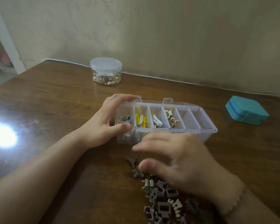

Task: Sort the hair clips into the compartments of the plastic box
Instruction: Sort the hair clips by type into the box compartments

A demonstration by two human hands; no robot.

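Matte clips heaped; right hand blurred, spread; left hand grips clear box.

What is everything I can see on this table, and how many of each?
Plastic box: one, clear, six compartments, lid open, centre of the table.
Sorted hair clips: several, yellow, white, beige, silver and blue, in the four left compartments; the two right ones look empty.
Unsorted hair clips: a pile, mostly grey-mauve and cream, on the table near the person.
Round jar: one, clear, lidded, holding small mixed pieces, far side.
Small case: one, teal, closed, right side.
Table: one, dark brown wood.
Left hand: holding the box's left end.
Right hand: blurred, over the pile; whether it holds anything cannot be told.
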